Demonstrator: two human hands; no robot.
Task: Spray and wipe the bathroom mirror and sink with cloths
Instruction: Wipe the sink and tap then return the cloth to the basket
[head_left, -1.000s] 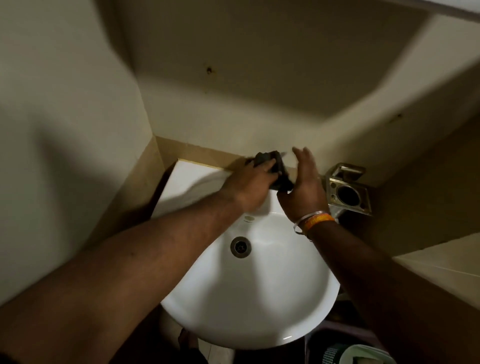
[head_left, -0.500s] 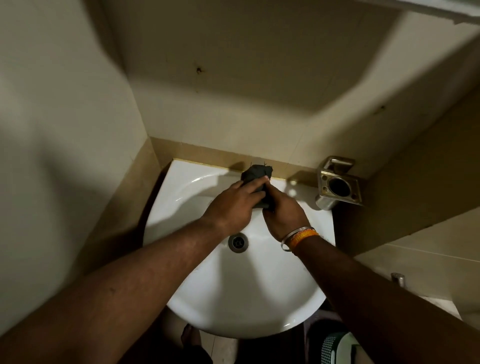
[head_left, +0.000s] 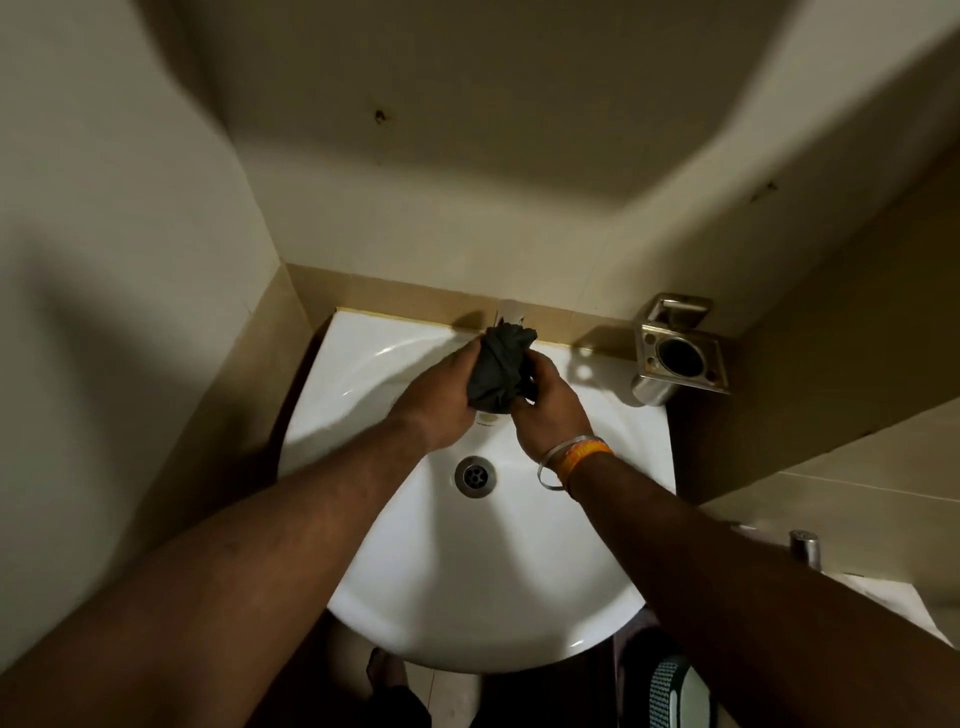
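Head view, looking down: one dark grey cloth (head_left: 500, 366), bunched into a crumpled wad, is held above the back of the white sink (head_left: 467, 582), near the back rim. Left hand (head_left: 441, 400) grips the wad from its left side, right hand (head_left: 548, 410) curls round it from the right; both hands pinch the same cloth between them. Sink bowl is round at the front, with one metal drain (head_left: 475, 476) below the hands. Both forearms cross over the bowl and hide part of it. One metal wall holder (head_left: 681, 353) sits just right of the sink. Two bands on the right wrist: one silver bangle (head_left: 551, 470), one orange band (head_left: 587, 451). One small metal knob (head_left: 804, 546) sits far right.
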